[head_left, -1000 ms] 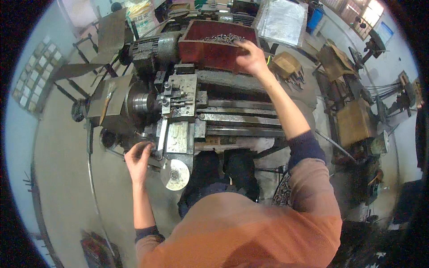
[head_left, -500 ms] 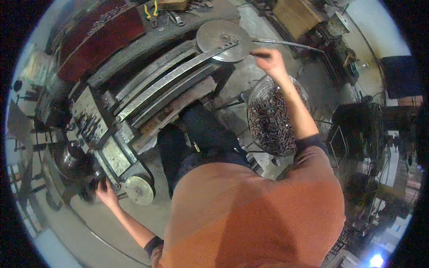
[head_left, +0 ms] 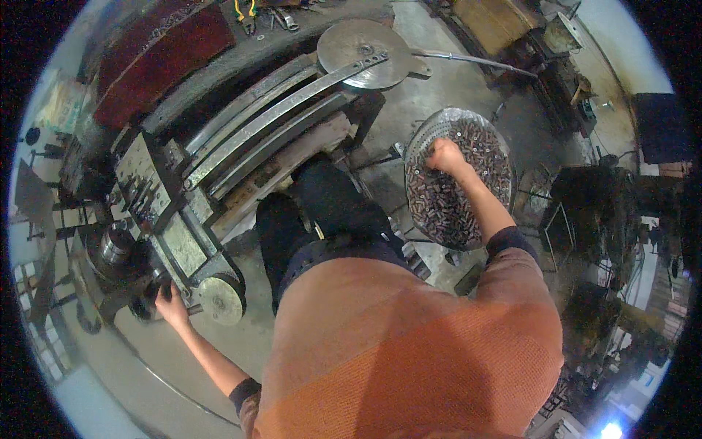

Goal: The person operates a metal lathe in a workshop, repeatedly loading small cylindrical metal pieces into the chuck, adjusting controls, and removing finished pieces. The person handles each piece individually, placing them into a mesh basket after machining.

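Note:
My right hand reaches into an oval perforated metal basin, its fingers curled down among many short metal pieces. Whatever sits between those fingertips is hidden. Far to the left, my left hand is closed at a dark part low on the machine, beside a pale round pulley; the fingers hide most of that part. A long flat metal bar runs across the machine to a large steel disc. The disc has a lug at its right edge.
A steel plate carrying small dark pieces is at the machine's left end. Pliers with yellow handles and a wrench lie on the bench behind. A thin rod extends right from the disc. Dark machinery stands at the right.
My right hand has come away from the disc's right edge and down into the basin of metal pieces. The left hand stays at the same dark part. The whole view has shifted slightly.

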Demonstrator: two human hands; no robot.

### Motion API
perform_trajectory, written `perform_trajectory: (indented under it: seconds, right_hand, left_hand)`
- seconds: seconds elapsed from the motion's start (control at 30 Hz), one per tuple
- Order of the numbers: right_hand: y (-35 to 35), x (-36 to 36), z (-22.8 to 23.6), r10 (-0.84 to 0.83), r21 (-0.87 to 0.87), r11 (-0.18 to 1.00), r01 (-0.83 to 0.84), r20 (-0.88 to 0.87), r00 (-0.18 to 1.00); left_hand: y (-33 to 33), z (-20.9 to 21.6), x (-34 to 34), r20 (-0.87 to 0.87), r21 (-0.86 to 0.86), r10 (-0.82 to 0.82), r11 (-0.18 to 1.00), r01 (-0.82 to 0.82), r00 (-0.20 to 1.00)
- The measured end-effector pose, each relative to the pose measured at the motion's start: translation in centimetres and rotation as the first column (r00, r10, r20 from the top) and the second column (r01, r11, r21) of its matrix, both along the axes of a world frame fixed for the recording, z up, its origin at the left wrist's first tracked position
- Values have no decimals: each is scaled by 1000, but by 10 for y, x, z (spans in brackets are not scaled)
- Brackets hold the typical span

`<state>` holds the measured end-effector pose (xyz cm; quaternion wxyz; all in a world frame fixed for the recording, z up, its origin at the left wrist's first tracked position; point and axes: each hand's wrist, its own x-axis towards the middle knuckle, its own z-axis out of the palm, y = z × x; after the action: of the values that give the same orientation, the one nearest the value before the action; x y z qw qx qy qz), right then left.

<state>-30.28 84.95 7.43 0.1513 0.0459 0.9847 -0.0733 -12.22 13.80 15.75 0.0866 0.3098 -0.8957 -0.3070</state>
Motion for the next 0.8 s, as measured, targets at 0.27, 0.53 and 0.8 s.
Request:
perform_trajectory:
  seconds: [0.27, 0.53, 0.8]
  right_hand:
    - [6, -9, 6, 100, -147, 982, -117, -121, 988]
    - [-49, -2, 67, 158, -491, 821, -290, -293, 943]
    - [-160, 9, 136, 264, -732, 216, -646, -593, 760]
  left_hand:
    - [27, 23, -1, 112, -411, -135, 896, 170, 984]
    - [85, 110, -7, -163, -234, -291, 940, 250, 943]
    - [161, 127, -38, -215, -27, -487, 869, 494, 846]
